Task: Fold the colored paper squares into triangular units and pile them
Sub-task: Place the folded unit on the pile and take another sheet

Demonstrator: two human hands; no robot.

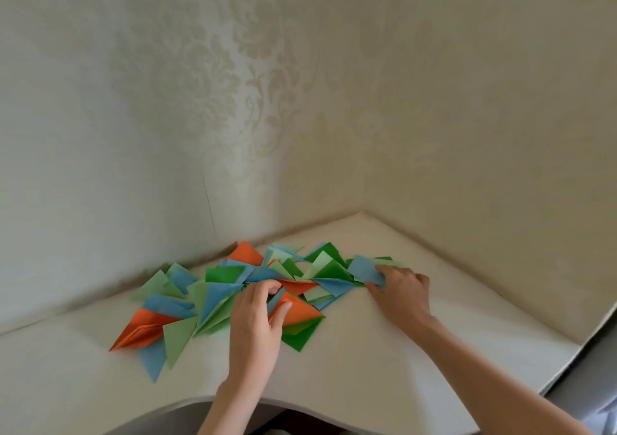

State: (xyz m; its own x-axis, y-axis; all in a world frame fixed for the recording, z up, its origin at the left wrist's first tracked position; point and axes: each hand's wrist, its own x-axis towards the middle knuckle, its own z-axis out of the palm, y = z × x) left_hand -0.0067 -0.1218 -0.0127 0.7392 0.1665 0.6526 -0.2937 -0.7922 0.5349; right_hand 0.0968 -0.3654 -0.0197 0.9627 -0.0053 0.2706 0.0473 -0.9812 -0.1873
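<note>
**Grip on paper: both hands in the pile**

Your left hand (255,326) sits at the near middle of the pile (253,287), fingers curled. Thumb and forefinger pinch an orange triangle (300,312) at its left corner. How much of that fold lies under the palm is hidden.

Your right hand (402,292) is at the pile's right end. Fingers bent, holding a blue sheet (365,269) by its lower right edge. The fingertips are tucked under the paper and cannot be made out.

Item: pile. Folded triangles in orange, blue, dark green and light green, spread loosely along the back of the table (367,368), close to the wall (167,117).
- Orange unit (147,331), far left, flat, point toward the near left; a blue piece (153,359) and a light green piece (178,336) overlap its lower edge.
- Orange piece (245,254), at the back, near the wall.
- Dark green piece (300,336), partly under the orange triangle.
- Many pieces overlap; a count cannot be given, and motion blur softens the edges.

Item: containers. None in view; all paper lies straight on the table.

Cut off: both forearms leave the bottom of the frame. The table's near edge curves out of view at bottom left, its right edge at far right.
</note>
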